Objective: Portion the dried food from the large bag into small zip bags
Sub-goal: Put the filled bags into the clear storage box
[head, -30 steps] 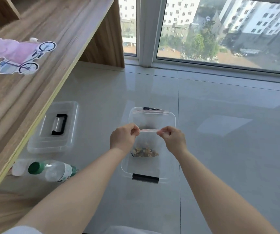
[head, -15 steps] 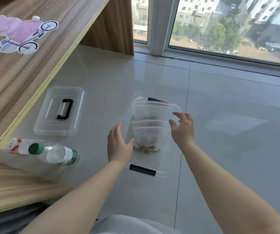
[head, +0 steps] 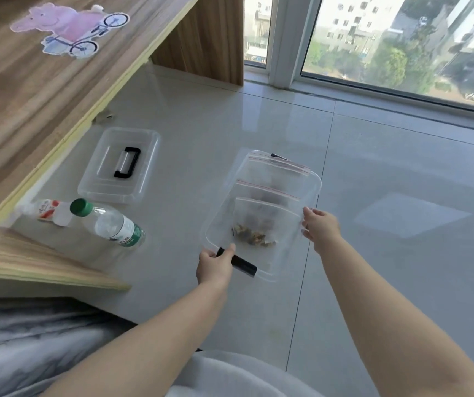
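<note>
Clear bin [head: 313, 181] on the tiled floor [head: 402, 253], centre of scene; left hand [head: 214, 267] grips the bin's near-left corner, thumb over the black latch [head: 243, 265]; right hand [head: 320, 226] holds the bin's right rim, fingers curled on the edge; how tight that grip is, cannot tell. Three zip bags [head: 270, 190] lie overlapped inside the bin, red seal strips towards the far side; nearest bag [head: 267, 219] has a small heap of dried food [head: 256, 237] at its near end; contents of the other two unclear. Bin lid [head: 144, 170] with black handle [head: 127, 162] flat on the floor, left and well apart; water bottle [head: 110, 223], green cap, lies on its side near-left of the bin; small carton [head: 48, 212] just left of the bottle, at the edge of the wooden bench [head: 29, 96]; pig sticker [head: 69, 30] on the bench top.
</note>
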